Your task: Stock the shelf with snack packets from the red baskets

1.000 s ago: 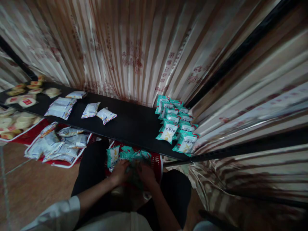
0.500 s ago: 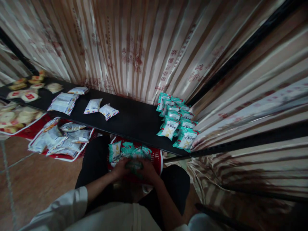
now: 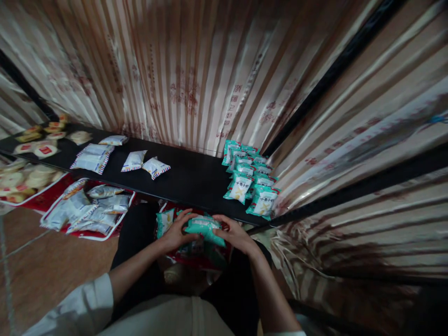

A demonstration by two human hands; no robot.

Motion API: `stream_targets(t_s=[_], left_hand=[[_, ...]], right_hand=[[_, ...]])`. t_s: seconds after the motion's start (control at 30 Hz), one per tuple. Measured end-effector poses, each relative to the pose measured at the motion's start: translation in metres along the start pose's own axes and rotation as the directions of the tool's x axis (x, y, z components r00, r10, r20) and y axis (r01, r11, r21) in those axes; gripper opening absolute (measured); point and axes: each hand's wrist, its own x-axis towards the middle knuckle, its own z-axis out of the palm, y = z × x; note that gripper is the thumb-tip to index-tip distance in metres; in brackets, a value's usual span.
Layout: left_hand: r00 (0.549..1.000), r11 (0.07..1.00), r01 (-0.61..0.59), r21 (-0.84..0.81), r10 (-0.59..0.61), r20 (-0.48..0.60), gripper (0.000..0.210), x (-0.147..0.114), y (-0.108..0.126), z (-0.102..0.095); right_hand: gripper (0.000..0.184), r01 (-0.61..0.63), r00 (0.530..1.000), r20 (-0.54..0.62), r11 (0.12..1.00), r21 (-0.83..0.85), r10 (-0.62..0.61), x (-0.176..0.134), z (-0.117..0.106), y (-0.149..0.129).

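Note:
A teal-green snack bag point(image 3: 206, 226) is held up between my two hands, above a red basket point(image 3: 229, 254) between my knees. My left hand point(image 3: 178, 233) curves around the bag's left end, thumb below and fingers above. At its other end, my right hand point(image 3: 235, 234) grips the bag with thumb and fingers. More teal bags lie in the basket, one of them point(image 3: 165, 223) beside my left hand; my hands hide part of the contents.
On the black shelf point(image 3: 196, 179), rows of teal snack bags point(image 3: 239, 186) stand at the right end. White snack bags point(image 3: 93, 157) and round packaged items point(image 3: 45, 149) lie further left. A basket of white bags point(image 3: 114, 228) sits below. Curtains point(image 3: 182, 70) hang behind black poles point(image 3: 329, 84).
Both hands have risen slightly and moved apart, with the right hand shifting right. A teal bag now shows clearly between them, where before it was dark and blurred. The view has shifted slightly.

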Motion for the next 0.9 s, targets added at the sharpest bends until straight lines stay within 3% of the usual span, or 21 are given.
stream_targets(t_s=[0.13, 0.3, 0.5, 0.6, 0.77, 0.9], left_hand=[[0.994, 0.996, -0.087, 0.0, 0.086, 0.064, 0.057, 0.0, 0.016, -0.003], [0.987, 0.997, 0.08, -0.011, -0.078, 0.138, 0.053, 0.005, 0.021, 0.0], [0.992, 0.988, 0.094, 0.125, -0.082, -0.094, 0.042, 0.013, 0.017, 0.011], [0.989, 0.988, 0.124, 0.097, -0.114, -0.098, 0.043, 0.018, 0.016, 0.016], [0.989, 0.989, 0.106, 0.101, -0.094, -0.116, 0.043, 0.035, 0.022, 0.024], [0.987, 0.986, 0.149, 0.081, -0.144, -0.067, 0.043, 0.053, 0.032, 0.029]], right_hand=[[0.046, -0.115, 0.993, 0.032, 0.974, 0.194, 0.11, -0.005, -0.009, -0.008], [0.04, -0.167, 0.986, 0.022, 0.944, 0.285, 0.167, -0.008, -0.011, 0.004], [0.053, -0.228, 0.97, 0.074, 0.774, 0.591, 0.23, -0.014, -0.007, 0.02], [0.059, -0.165, 0.978, 0.01, 0.744, 0.647, 0.208, -0.018, -0.003, 0.029], [0.042, -0.066, 0.968, -0.163, 0.817, 0.573, 0.192, -0.025, 0.008, 0.041], [0.041, -0.036, 0.935, -0.246, 0.758, 0.652, 0.256, -0.023, 0.013, 0.04]])
